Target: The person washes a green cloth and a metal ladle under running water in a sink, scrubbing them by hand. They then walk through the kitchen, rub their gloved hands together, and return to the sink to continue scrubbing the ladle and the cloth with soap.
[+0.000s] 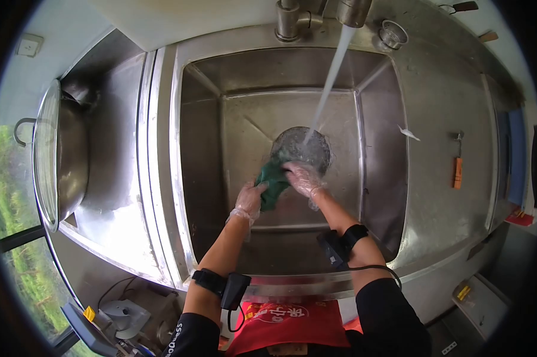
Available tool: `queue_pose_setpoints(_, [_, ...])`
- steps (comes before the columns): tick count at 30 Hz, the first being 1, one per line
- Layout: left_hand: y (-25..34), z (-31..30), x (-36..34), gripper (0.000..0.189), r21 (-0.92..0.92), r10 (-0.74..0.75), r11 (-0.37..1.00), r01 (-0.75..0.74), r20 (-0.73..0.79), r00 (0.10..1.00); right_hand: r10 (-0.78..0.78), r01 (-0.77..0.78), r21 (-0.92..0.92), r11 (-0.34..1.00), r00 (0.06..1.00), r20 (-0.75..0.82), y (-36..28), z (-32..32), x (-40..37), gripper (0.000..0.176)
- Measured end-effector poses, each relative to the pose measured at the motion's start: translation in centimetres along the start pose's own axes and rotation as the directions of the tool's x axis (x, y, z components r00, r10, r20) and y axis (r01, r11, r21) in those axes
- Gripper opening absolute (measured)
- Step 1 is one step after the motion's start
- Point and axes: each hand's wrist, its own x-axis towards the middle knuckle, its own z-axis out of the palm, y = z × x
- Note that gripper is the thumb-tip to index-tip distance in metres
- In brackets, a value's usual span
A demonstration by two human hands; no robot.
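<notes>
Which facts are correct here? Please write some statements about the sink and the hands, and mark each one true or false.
1. Water runs from the tap into the sink. True.
2. The left hand and the right hand both hold the green cloth. True.
3. The hands are bare. False: they wear thin clear gloves.
4. A large pot stands inside the sink. False: the pot stands beside it, on the left.
5. An orange-handled tool lies right of the sink. True.

Green cloth (272, 181), silver steel sink (209, 154), red apron (286, 321) with white lettering.
</notes>
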Motion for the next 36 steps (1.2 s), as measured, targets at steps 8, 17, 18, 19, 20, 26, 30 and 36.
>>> queue_pose_setpoints(8, [-1.6,-2.3,1.3,0.037,0.318,0.076,0.948,-0.029,-0.136,0.988,0.089,-0.062,0.125,0.99,0.972,-0.216,-2.4,-2.8,0.1,0.023])
queue_pose_setpoints(17, [1.0,0.3,-2.0,0.031,0.215,0.04,0.977,-0.003,-0.168,0.985,0.423,-0.381,0.195,0.904,0.863,-0.275,3.4,1.8,1.8,0.018])
queue_pose_setpoints(18, [1.1,0.4,-2.0,0.031,0.212,0.037,0.977,0.003,-0.186,0.982,0.428,-0.399,0.154,0.904,0.841,-0.332,4.0,1.2,2.0,0.018])
queue_pose_setpoints(19, [0.9,0.2,-1.8,0.031,0.184,0.037,0.983,-0.005,-0.167,0.985,0.426,-0.416,0.115,0.902,0.818,-0.387,4.6,0.6,2.2,0.018])
queue_pose_setpoints(20, [0.2,-0.3,-1.3,0.031,0.158,0.036,0.987,-0.012,-0.149,0.988,0.422,-0.434,0.078,0.897,0.793,-0.439,4.9,0.4,2.4,0.018])
queue_pose_setpoints(26, [1.7,0.5,-2.5,0.034,0.252,0.011,0.967,0.04,-0.2,0.98,-0.015,-0.041,-0.135,0.99,0.92,-0.393,-3.6,-1.6,1.0,0.024])
queue_pose_setpoints(30, [0.7,-0.2,-1.6,0.03,0.243,-0.025,0.967,0.072,-0.192,0.981,0.127,-0.106,0.111,0.988,0.97,-0.207,-5.1,1.4,1.5,0.026])
queue_pose_setpoints(36, [0.0,-1.3,-0.9,0.032,0.234,0.003,0.972,0.027,-0.125,0.992,0.318,-0.379,-0.093,0.921,0.867,-0.384,0.2,2.4,2.6,0.014])
